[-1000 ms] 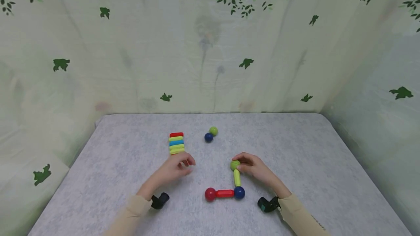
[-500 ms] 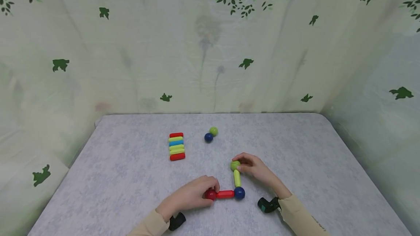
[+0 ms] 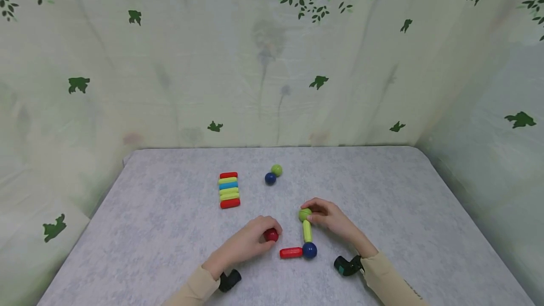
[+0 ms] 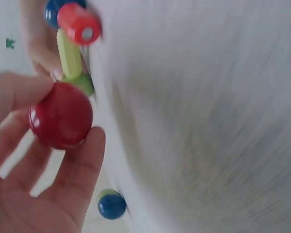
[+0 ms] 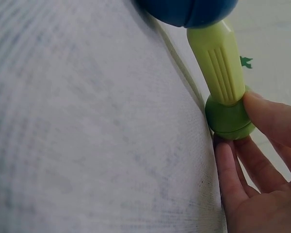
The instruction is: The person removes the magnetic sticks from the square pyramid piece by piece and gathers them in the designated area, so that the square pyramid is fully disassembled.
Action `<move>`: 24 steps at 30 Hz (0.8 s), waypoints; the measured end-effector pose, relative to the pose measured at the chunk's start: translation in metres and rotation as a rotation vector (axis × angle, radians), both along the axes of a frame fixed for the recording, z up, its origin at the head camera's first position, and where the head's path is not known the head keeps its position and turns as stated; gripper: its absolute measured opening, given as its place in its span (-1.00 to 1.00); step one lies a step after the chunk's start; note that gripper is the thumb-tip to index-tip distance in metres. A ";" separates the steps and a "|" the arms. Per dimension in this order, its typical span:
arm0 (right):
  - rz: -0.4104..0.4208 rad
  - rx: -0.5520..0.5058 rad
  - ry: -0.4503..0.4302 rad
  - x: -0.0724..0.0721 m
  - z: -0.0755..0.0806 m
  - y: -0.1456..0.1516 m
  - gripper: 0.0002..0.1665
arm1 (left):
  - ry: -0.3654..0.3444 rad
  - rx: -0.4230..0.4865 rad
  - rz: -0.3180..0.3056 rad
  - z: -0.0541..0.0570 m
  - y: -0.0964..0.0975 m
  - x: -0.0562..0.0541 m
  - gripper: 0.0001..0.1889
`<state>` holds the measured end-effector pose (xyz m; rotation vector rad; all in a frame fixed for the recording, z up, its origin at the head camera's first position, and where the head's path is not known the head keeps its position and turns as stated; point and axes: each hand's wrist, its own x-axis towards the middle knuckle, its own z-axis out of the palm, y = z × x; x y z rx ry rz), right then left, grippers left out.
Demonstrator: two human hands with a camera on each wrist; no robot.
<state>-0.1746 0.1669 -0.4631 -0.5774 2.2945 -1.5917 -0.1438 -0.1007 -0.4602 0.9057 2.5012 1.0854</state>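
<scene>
Between thumb and fingers, my left hand [image 3: 246, 242] holds a glossy red ball [image 4: 63, 116], apart from the red rod [image 3: 291, 252]. That rod joins a blue ball [image 3: 310, 250], and its free end shows a pale metallic disc in the left wrist view. From the blue ball a yellow-green rod [image 5: 218, 63] runs to a green ball [image 5: 228, 116]. My right hand [image 3: 331, 221] pinches this green ball on the table, thumb on one side and fingers on the other.
A row of several red, yellow-green and blue rods [image 3: 229, 191] lies at the left of the table [image 3: 382, 192]. Farther back, a loose blue ball [image 3: 270, 178] touches a green ball [image 3: 276, 170]. A leaf-patterned cloth [image 3: 238, 60] hangs behind the table.
My left hand came from beside the rod row to the red ball, gripped it and pulled it off the red rod, up and away. The right hand stayed on the green ball.
</scene>
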 end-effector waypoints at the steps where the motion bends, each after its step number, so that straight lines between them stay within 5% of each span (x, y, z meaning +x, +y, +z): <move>1: -0.002 -0.002 0.002 -0.002 -0.004 0.001 -0.68 | 0.010 0.028 0.024 0.000 -0.001 -0.003 -0.79; 7: -0.004 -0.001 0.014 -0.009 -0.022 0.006 -0.65 | 0.103 0.151 0.253 -0.004 -0.001 -0.027 -0.76; 12: -0.004 -0.013 -0.003 -0.010 -0.024 0.007 -0.65 | 0.100 0.136 0.420 -0.004 0.005 -0.048 -0.74; 24: 0.004 -0.031 -0.007 -0.011 -0.026 0.008 -0.67 | 0.116 0.021 0.508 -0.008 0.019 -0.082 -0.78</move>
